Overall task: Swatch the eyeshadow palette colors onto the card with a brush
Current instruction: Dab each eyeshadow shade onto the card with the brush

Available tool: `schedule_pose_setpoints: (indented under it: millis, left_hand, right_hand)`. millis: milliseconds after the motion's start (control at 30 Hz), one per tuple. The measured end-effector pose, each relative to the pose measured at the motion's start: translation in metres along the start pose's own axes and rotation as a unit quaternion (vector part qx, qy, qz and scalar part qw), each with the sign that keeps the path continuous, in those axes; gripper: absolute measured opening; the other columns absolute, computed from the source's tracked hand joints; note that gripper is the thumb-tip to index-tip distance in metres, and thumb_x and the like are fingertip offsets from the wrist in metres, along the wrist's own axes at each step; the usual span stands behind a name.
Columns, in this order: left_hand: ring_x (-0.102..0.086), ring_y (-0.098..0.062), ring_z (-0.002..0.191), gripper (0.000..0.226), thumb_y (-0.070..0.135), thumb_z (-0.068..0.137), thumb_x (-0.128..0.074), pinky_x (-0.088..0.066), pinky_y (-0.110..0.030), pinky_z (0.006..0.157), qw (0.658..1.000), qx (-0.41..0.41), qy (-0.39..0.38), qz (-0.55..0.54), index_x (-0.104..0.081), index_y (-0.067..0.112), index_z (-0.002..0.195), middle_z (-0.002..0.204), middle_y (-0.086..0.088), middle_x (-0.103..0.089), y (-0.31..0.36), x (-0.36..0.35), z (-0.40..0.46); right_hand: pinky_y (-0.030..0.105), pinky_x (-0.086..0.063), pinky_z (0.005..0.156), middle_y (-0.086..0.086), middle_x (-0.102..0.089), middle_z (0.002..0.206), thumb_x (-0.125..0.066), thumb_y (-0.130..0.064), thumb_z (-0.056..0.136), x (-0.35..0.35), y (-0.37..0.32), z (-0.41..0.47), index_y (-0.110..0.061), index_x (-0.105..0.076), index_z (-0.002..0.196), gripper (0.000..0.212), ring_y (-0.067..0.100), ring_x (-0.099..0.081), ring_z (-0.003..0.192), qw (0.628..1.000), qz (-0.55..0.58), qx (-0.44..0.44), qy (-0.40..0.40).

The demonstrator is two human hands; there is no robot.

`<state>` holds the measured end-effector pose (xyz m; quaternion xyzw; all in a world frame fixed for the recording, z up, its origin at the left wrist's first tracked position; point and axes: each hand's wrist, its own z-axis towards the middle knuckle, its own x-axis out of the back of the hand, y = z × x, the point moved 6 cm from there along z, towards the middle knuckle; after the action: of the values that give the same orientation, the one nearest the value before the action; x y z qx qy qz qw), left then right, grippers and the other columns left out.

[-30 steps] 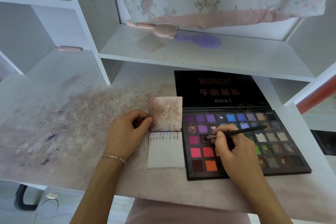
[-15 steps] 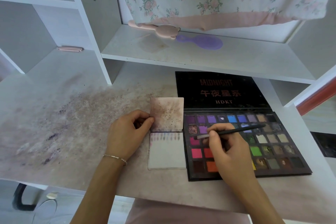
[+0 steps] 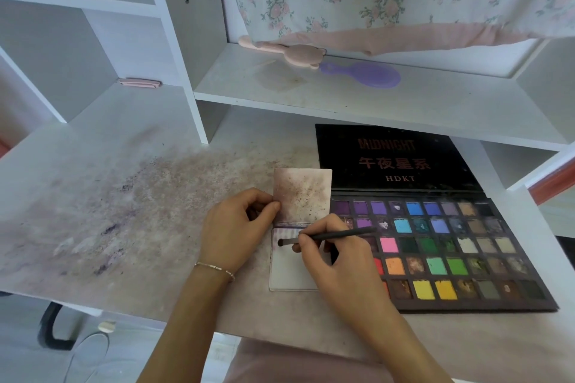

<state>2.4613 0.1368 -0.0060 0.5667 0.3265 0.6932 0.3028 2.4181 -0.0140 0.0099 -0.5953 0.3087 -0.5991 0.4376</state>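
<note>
The brush (image 3: 329,237) lies nearly level, its long axis running from about 3 o'clock at the handle end to 9 o'clock at the tip. It is thin and dark — the small dark head rests on the upper left part of the card (image 3: 287,270). The right hand (image 3: 334,261) pinches the brush handle in a narrow grip near the head. The card lies flat on the worktop (image 3: 124,202), white with a faint row of purple swatches along its top edge, just beside the eyeshadow palette (image 3: 451,258) at 3 o'clock. The left hand (image 3: 235,235) pinches the edge of a stained flap (image 3: 301,194) standing up at the card's 12 o'clock edge — fingers curled.
</note>
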Motion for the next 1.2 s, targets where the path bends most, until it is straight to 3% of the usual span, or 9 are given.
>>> schedule_pose_setpoints:
  millis: [300, 667, 1200]
  left_hand:
    - [-0.058, 0.001, 0.065, 0.005, 0.027, 0.08, -0.064, -0.045, -0.019, 0.06, 1.0, 0.008, -0.003, 0.01, -0.067, 0.03, 0.077, 0.067, 0.02, -0.062, -0.0019, 0.0007, 0.0006]
    - [-0.058, 0.001, 0.065, 0.018, 0.028, 0.08, -0.064, -0.045, -0.02, 0.061, 1.0, 0.005, -0.003, 0.002, -0.058, 0.042, 0.07, 0.067, 0.022, -0.062, 0.0001, -0.0001, -0.0003]
    - [-0.056, 0.003, 0.063, 0.015, 0.028, 0.08, -0.064, -0.04, -0.015, 0.058, 1.0, -0.002, -0.005, 0.004, -0.059, 0.04, 0.071, 0.067, 0.021, -0.062, 0.0005, 0.0006, -0.0003]
  right_hand:
    - [0.007, -0.04, 0.065, -0.004, -0.065, 0.077, -0.058, -0.015, 0.085, -0.0039, 0.0022, 0.0013, -0.026, -0.053, 0.077, 0.015, 0.0, -0.054, 0.077, 1.0, -0.008, -0.01, -0.018]
    - [0.008, -0.041, 0.066, -0.003, -0.064, 0.078, -0.058, -0.015, 0.085, -0.0035, 0.002, -0.0002, -0.024, -0.052, 0.078, 0.014, 0.002, -0.055, 0.078, 1.0, -0.011, -0.004, -0.019]
    - [0.011, -0.041, 0.063, -0.003, -0.06, 0.076, -0.057, -0.013, 0.085, -0.0041, 0.0018, 0.0009, -0.022, -0.05, 0.076, 0.014, 0.002, -0.052, 0.073, 1.0, -0.025, 0.0, -0.017]
